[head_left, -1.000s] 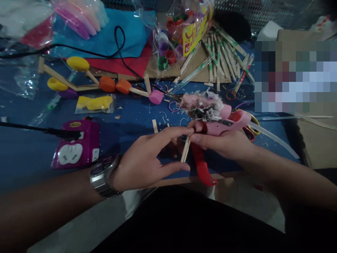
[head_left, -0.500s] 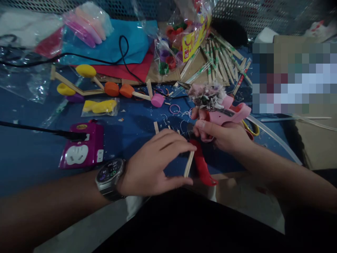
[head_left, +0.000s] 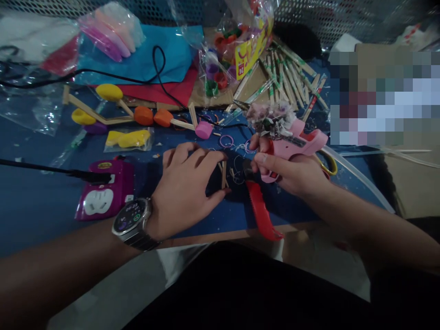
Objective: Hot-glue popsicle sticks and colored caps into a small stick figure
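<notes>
My left hand (head_left: 187,181) pinches a short wooden stick (head_left: 223,174) between fingertips and thumb, held upright just above the blue table (head_left: 41,201). My right hand (head_left: 292,172) grips a pink glue gun (head_left: 292,142) whose front is caked with paper scraps and dried glue, nozzle pointing left. Red-handled pliers (head_left: 259,211) lie on the table between the two hands, under the right one. A few more stick pieces lie beside the held stick.
A purple power socket (head_left: 103,190) with a black plug sits left. A stick figure with clay balls (head_left: 137,114), a pink cap (head_left: 204,129), bagged clay (head_left: 127,137), wrapped chopsticks (head_left: 288,78), coloured paper (head_left: 151,50) and a bag of rings (head_left: 233,50) lie behind. Cardboard stands at right.
My left hand moved up and left with the stick, from the table's front edge to beside the loose stick pieces. The glue gun stayed raised in my right hand.
</notes>
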`<state>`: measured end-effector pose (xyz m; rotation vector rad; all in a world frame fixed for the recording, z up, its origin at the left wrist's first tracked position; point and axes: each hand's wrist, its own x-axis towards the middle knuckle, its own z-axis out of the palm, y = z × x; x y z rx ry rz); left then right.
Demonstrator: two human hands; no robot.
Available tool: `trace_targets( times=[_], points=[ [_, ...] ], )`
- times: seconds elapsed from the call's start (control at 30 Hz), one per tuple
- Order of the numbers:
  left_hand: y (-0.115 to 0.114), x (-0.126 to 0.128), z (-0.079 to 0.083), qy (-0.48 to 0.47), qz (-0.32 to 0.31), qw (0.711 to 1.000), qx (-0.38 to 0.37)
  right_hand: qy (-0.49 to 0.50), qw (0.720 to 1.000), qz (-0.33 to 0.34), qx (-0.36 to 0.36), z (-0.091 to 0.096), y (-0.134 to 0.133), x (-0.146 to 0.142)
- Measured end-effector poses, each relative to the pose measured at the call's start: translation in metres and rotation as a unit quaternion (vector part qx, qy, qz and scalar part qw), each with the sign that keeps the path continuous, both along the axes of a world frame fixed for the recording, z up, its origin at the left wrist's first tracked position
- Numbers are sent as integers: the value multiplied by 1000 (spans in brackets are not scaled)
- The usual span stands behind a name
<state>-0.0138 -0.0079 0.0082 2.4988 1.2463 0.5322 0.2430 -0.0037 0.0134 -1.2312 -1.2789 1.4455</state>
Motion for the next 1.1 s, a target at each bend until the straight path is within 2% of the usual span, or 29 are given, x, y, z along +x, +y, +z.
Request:
trace_targets(
  times=[0.3,0.43,0.53,0.6,0.73,0.9,1.1],
  points=[
    [2,0,1,-31,-1,1000,-7,50,998,24,1,-1,0,0],
    [-1,0,1,-153,-28,987,-48,18,999,31,-19,-1,-2,0],
    [-3,-1,-4,-271,-54,957,-91,6,999,35,-13,-1,-3,-2],
    [-3,0,-9,-318,-69,942,-79,15,999,48,-16,0,-5,-4],
    [-3,1,-12,-308,-71,948,-49,13,997,76,-16,4,-6,-10],
    [-3,4,-7,-286,-73,954,-45,-25,997,75,-3,10,-6,-12],
    [-1,4,-5,-297,-87,950,-40,-118,991,62,17,12,-7,-8]
  ],
)
